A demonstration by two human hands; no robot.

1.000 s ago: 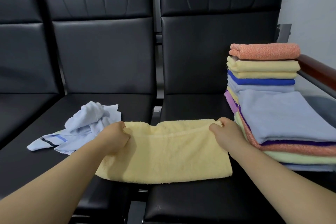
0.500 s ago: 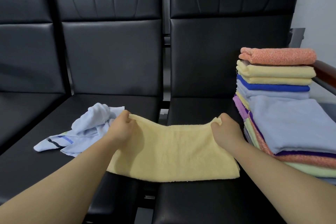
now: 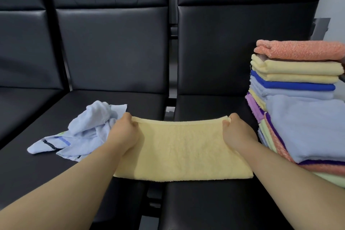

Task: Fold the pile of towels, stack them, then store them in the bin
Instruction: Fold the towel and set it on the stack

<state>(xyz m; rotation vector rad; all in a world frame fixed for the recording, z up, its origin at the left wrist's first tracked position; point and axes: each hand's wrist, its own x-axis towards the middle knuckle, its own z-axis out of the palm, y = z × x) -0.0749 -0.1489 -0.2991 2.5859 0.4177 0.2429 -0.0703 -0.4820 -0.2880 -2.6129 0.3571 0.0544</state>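
A pale yellow towel (image 3: 183,149) lies folded across the gap between two black seats. My left hand (image 3: 125,132) grips its far left corner and my right hand (image 3: 235,132) grips its far right corner, with the far edge stretched taut between them. A crumpled light blue towel (image 3: 87,129) with dark stripes lies on the seat to the left, beside my left hand. Two stacks of folded towels stand at the right: a tall one topped by an orange towel (image 3: 300,50), and a lower near one with a light blue towel (image 3: 306,127) on top. No bin is in view.
Black padded seats (image 3: 112,48) with upright backs fill the scene. A narrow gap (image 3: 169,112) with a metal frame runs between the two middle seats. A white wall (image 3: 334,2) shows at the far right.
Both hands have carried the towel's far edge a little away from me and pulled it straight. The sag in the fold is gone. The camera view shifted slightly.
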